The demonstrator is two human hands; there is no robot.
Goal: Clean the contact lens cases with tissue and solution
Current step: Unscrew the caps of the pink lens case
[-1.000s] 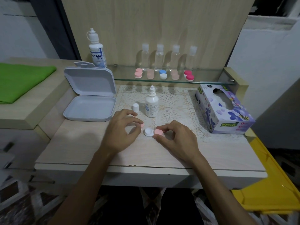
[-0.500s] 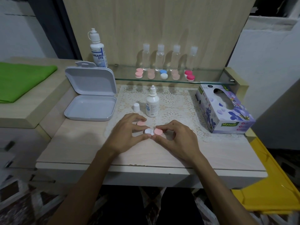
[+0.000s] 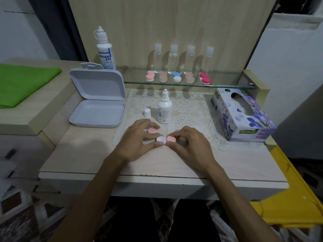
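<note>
Here, both hands' grip pinching lens case [image 3: 164,139], pale wooden desk [image 3: 87,154], lace mat [image 3: 192,109], wood-panel wall [image 3: 174,23].

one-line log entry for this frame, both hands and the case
left hand: holds pink cap | right hand: pinches lens case | white side uncapped | bottle open, untouched | tissue box untouched

We record, relative to the white lace mat [image 3: 188,109]: on it, a white-and-pink lens case [image 3: 164,139], a white bottle [image 3: 164,109]; at its right edge, a purple floral tissue box [image 3: 243,116]; left, a grey box [image 3: 97,102]; far left, green cloth [image 3: 22,84].
</note>
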